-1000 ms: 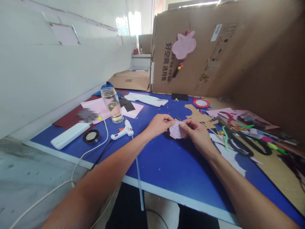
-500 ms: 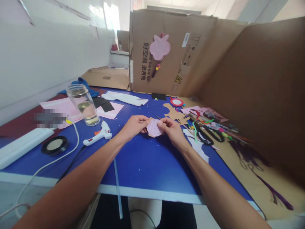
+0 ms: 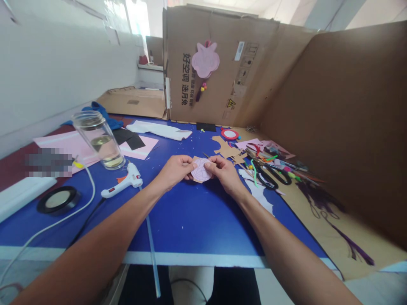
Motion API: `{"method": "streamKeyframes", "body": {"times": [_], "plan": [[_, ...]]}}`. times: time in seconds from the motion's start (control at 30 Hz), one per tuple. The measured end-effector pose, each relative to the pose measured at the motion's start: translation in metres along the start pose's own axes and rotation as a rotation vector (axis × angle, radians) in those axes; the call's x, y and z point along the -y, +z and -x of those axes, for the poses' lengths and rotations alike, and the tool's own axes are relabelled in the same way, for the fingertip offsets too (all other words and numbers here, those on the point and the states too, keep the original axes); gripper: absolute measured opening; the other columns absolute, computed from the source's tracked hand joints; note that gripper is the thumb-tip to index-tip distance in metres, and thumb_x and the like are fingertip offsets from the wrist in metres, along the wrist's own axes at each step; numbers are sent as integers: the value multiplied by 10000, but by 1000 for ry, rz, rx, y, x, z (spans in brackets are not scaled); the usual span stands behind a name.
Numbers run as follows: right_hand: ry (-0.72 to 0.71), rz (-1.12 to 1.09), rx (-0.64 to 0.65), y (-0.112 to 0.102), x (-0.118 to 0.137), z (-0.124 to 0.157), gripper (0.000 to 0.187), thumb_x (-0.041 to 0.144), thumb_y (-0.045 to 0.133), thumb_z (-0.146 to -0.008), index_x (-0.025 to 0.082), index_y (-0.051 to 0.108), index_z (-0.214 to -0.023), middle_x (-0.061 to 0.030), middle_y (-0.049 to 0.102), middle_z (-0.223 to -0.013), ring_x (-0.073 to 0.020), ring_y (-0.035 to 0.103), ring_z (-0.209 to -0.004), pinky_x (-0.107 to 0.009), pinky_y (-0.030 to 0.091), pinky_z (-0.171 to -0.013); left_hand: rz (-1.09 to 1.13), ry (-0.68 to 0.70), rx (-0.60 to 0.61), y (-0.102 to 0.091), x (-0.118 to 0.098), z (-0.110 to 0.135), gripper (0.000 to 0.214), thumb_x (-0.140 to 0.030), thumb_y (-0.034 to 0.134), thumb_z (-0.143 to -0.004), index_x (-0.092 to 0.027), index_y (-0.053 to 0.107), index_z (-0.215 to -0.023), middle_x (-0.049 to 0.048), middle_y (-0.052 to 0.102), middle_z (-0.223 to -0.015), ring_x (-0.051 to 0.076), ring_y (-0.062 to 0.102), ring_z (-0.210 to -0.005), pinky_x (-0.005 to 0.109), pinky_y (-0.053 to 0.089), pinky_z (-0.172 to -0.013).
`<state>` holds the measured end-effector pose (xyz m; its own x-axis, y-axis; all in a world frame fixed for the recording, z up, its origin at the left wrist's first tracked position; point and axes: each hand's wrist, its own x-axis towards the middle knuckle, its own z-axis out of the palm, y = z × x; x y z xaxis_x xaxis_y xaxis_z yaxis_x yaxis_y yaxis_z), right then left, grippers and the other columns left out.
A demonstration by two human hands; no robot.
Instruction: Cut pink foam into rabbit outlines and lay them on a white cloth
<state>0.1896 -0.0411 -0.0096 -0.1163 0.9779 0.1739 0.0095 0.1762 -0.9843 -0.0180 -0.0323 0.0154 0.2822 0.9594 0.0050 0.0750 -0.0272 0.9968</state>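
A small pink paper piece (image 3: 200, 170) backed by brown cardboard is pinched between both hands over the blue table (image 3: 190, 220). My left hand (image 3: 174, 170) grips its left edge with closed fingers. Closed on its right edge is my right hand (image 3: 223, 171), thumb on top. A white hot glue gun (image 3: 122, 185) lies on the table left of my left hand, with a clear glue stick (image 3: 151, 245) running toward the front edge.
A glass jar (image 3: 101, 140) with a little liquid stands left, near pink sheets (image 3: 79, 146) and a black tape roll (image 3: 57, 200). Scissors (image 3: 269, 176), pipe cleaners and cardboard cut-outs (image 3: 227, 150) lie right. Cardboard walls (image 3: 333, 118) enclose the back and right; a pink ornament (image 3: 205, 63) hangs there.
The view has swung right and moved back a little. Both hands still pinch the pink piece in much the same place above the table.
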Motion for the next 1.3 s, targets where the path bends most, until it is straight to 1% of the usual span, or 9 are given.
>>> {"method": "streamKeyframes", "body": {"times": [0.1,0.23,0.37,0.47,0.63,0.83,0.97,1.13,1.3], "plan": [[-1,6,8,0,0,1,448,611,867,-762,229,687,-911,25,630,-736,-146,520,-628,-277,442,-585,-2,8,-50,1,0,-1,145,-250,780,-855,-157,707,-771,30,703,-623,117,640,-529,204,490,-529],[-42,16,27,0,-3,0,463,593,880,-785,230,593,-766,40,569,-666,-135,481,-605,-271,400,-575,17,16,-91,1,0,-2,128,-213,756,-875,-153,700,-776,33,716,-636,116,655,-535,198,498,-527],[-62,5,14,-1,-5,-1,500,622,878,-785,230,568,-756,40,557,-666,-131,465,-605,-269,381,-573,37,-31,-42,2,-2,-1,79,-193,742,-895,-147,709,-840,43,742,-656,118,670,-538,193,510,-532],[-51,8,-9,-1,-4,-2,521,650,879,-768,232,568,-754,30,576,-676,-135,474,-607,-274,391,-566,17,-65,-24,3,-3,0,145,-153,711,-913,-152,660,-777,55,737,-628,117,673,-532,185,509,-538],[-13,-10,10,-1,-7,-3,501,616,904,-746,232,583,-770,22,616,-689,-140,511,-606,-281,421,-570,6,-50,-62,3,-6,0,201,-128,703,-923,-157,633,-738,41,718,-597,99,638,-494,178,495,-528],[-30,-1,4,-2,-11,-4,476,609,904,-751,229,624,-813,26,627,-688,-137,515,-595,-284,426,-568,16,-79,-15,3,-7,1,136,-108,704,-913,-142,673,-785,57,743,-632,107,653,-510,182,497,-526],[-22,-9,2,-1,-8,-3,494,626,908,-735,228,629,-823,23,636,-697,-140,523,-601,-285,439,-565,25,-67,-32,4,-6,1,140,-83,701,-895,-140,669,-771,61,752,-648,104,666,-532,180,512,-550],[-16,-36,-5,0,-7,-3,497,617,918,-723,229,617,-800,20,638,-704,-144,537,-611,-286,448,-566,55,-83,-20,3,-4,1,95,-125,740,-882,-138,682,-809,70,761,-669,114,682,-550,185,522,-555],[10,-32,10,0,-8,-2,467,596,916,-727,227,643,-811,10,653,-727,-152,556,-632,-295,462,-587,62,-69,-14,2,-1,0,118,-135,748,-871,-140,672,-780,75,762,-679,118,689,-569,189,533,-569]]}}
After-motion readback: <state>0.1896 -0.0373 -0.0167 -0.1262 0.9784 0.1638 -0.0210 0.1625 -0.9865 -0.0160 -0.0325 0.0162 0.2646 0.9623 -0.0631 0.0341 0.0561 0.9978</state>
